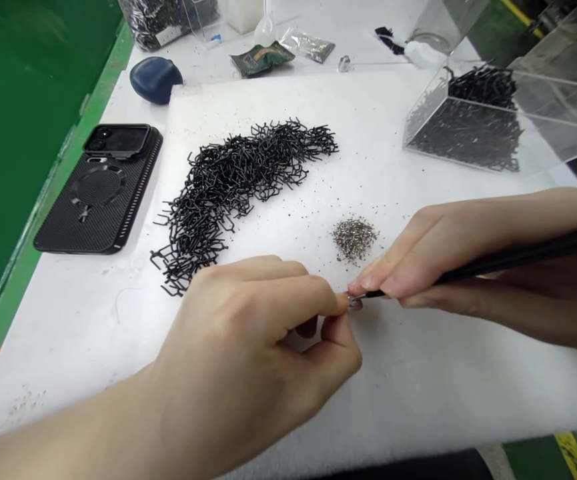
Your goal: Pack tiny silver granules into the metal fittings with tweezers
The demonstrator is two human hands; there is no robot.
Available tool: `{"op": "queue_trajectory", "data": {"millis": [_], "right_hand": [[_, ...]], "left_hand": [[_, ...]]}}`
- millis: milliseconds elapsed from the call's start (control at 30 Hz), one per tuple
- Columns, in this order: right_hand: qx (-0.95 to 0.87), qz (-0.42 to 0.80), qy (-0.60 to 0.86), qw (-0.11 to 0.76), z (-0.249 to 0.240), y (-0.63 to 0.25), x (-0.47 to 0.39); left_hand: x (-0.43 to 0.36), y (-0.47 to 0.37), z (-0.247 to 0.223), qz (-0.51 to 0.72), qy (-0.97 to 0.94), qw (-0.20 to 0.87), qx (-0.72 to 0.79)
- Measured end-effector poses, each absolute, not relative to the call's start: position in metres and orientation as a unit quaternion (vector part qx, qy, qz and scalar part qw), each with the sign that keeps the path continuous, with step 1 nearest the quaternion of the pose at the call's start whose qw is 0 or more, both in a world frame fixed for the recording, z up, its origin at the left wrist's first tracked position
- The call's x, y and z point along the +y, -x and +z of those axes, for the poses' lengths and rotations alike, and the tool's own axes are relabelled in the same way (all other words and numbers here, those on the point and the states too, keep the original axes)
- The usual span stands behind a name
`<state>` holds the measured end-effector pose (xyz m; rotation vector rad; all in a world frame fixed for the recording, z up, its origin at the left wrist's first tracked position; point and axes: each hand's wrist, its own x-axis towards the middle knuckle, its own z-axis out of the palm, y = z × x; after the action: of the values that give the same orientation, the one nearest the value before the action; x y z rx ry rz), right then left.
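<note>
Containing dark pieces [483, 133]: clear box [558, 130], far right
Left hand [263, 327]: curled, fingers pinching tiny part [354, 303]
Right hand [443, 247]: fingers gripping black tool [493, 261]

Over on the left side of the table [78, 320] there's a phone [101, 190] in a black ridged case, lying camera side up. Just beyond it sits a smooth, dark blue rounded object [155, 80], and further back lies a crumpled green packet [262, 59]. Yellow tape [574, 457] marks the green floor [533, 457].
</note>
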<state>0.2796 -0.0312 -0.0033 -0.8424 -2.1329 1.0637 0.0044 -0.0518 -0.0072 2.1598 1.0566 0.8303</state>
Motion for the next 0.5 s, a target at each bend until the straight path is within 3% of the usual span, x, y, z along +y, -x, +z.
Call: {"op": "queue_trajectory", "data": {"millis": [500], "right_hand": [[-0.829, 0.364, 0.31, 0.29, -0.0051, -0.2812, -0.0325]], "left_hand": [[-0.0524, -0.0017, -0.0037, 0.27, -0.821, 0.297, 0.407]]}}
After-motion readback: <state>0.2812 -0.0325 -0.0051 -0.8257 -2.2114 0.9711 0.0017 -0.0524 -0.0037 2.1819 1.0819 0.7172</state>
